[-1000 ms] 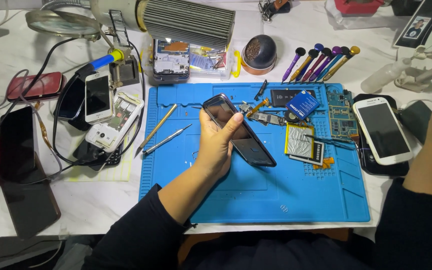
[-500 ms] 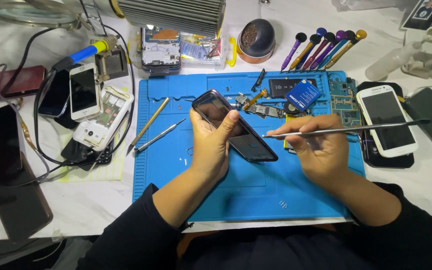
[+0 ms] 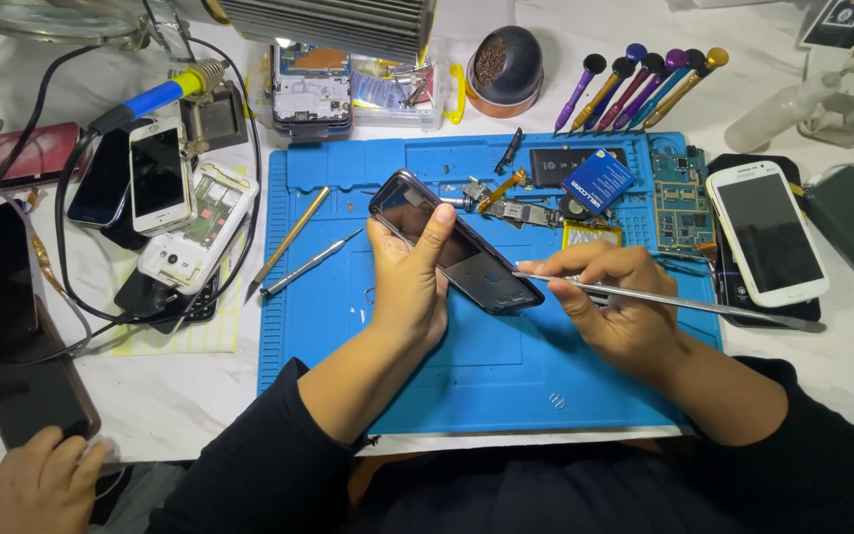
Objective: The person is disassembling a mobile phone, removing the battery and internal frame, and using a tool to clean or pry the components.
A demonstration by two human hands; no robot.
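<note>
dark phone frame (image 3: 457, 247), apparently hollow, tilted in left hand (image 3: 409, 287).

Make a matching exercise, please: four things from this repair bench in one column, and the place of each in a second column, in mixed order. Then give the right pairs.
Things:
1. dark phone frame
2. metal tweezers
3. white smartphone
4. soldering iron with blue handle

Places:
A. held in the fingers of the right hand
B. lying face up off the right edge of the blue mat
C. gripped in the left hand above the mat
D. on its stand at the upper left, off the mat

Pairs: 1-C, 2-A, 3-B, 4-D
</note>
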